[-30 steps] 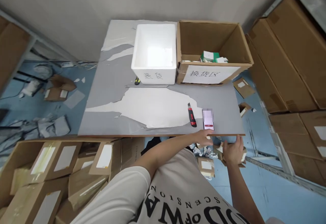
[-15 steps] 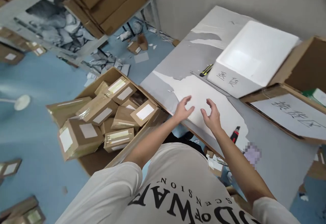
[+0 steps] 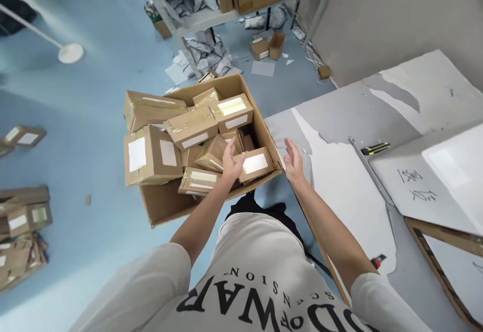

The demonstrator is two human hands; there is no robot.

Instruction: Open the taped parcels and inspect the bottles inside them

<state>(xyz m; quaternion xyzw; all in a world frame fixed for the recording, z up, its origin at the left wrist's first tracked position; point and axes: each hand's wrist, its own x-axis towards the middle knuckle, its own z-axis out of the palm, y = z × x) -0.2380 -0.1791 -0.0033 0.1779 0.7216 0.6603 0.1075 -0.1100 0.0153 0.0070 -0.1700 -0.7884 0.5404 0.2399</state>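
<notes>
A large open carton point(image 3: 160, 206) full of small taped brown boxes stands to the left of the table. My left hand point(image 3: 231, 163) is over its near right part, fingers apart, beside a small box with a white label point(image 3: 256, 165); whether it touches that box I cannot tell. My right hand point(image 3: 293, 162) is just outside the carton's right corner, near the table edge, with its fingers stretched out and nothing in it. A bigger box with white labels point(image 3: 153, 155) sits at the carton's left end.
On the table point(image 3: 339, 186) lie a yellow-black cutter point(image 3: 375, 149) and a red-black cutter point(image 3: 378, 261). A white foam box point(image 3: 426, 181) with handwriting stands at the right. A shelf point(image 3: 206, 20) holds grey bags and cartons. More boxes point(image 3: 24, 221) lie on the blue floor.
My view has turned left, toward the carton. Both hands have moved from above the table to the carton's right end, the left one now over the boxes. They remain apart.
</notes>
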